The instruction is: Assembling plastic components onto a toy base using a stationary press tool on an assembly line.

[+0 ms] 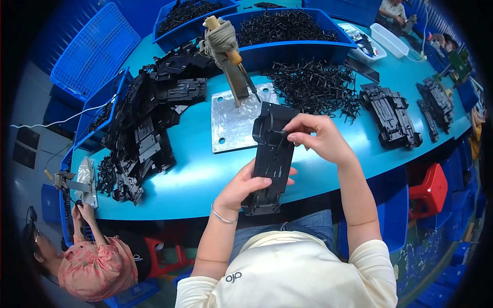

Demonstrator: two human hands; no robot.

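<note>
My left hand [248,186] is closed around the lower part of a long black plastic chassis plate [271,159], tilted up in front of me. At the plate's upper right edge, the thumb and fingers of my right hand [311,134] are pinched together. Whatever they hold is too small and dark to make out. Just beyond the plate's top end, a soldering iron [245,77] points down, bound with cloth strips to a post. That post stands on a square metal base plate [226,128] with holes in its corners.
Piled chassis plates [149,138] lie left; loose black sticks [313,84] are heaped beyond my right hand. Blue bins [298,49] of sticks line the back. Stacked chassis plates [391,115] sit right, near a red stool [430,190]. Another person [97,264] works at the lower left.
</note>
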